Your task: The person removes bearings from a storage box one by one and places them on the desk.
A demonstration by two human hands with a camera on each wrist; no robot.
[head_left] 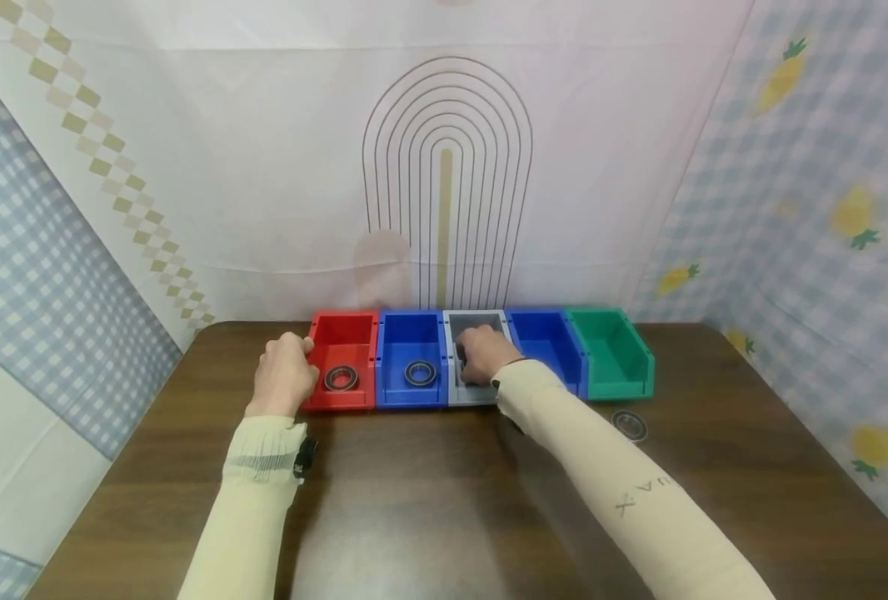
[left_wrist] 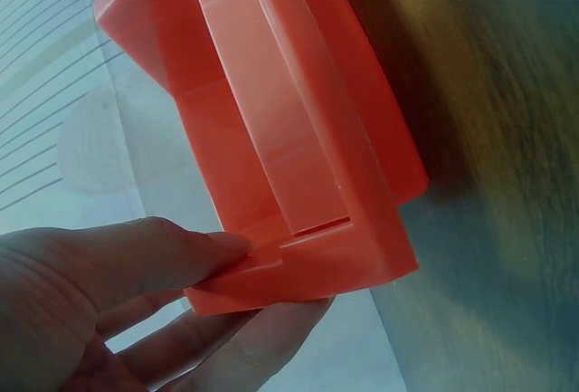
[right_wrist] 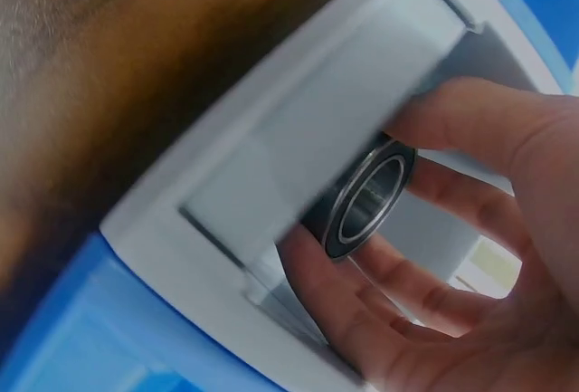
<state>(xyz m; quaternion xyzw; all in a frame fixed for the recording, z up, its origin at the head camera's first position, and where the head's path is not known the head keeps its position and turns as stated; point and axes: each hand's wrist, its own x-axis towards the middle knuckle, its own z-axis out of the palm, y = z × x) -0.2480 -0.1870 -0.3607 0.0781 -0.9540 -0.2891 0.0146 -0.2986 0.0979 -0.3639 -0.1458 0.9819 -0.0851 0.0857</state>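
In the head view, my left hand (head_left: 285, 375) is at the left wall of a red bin (head_left: 345, 333). Thumb and fingers pinch this red bin's wall (left_wrist: 303, 270) from both sides in the left wrist view. My right hand (head_left: 484, 354) reaches into the grey bin (head_left: 476, 318) in the middle of the row. Between its thumb and fingers is a black-and-silver ball bearing (right_wrist: 336, 229), tilted just behind the grey bin's front lip (right_wrist: 298, 138). That bearing is hidden by the hand in the head view.
One bearing (head_left: 330, 379) lies in the red bin, another bearing (head_left: 409, 374) in the left blue bin (head_left: 410, 333). Right of the grey one stand a blue bin (head_left: 537, 333) and a green bin (head_left: 601, 333). A further bearing (head_left: 618, 427) lies on the wooden table (head_left: 406, 500) before the green bin.
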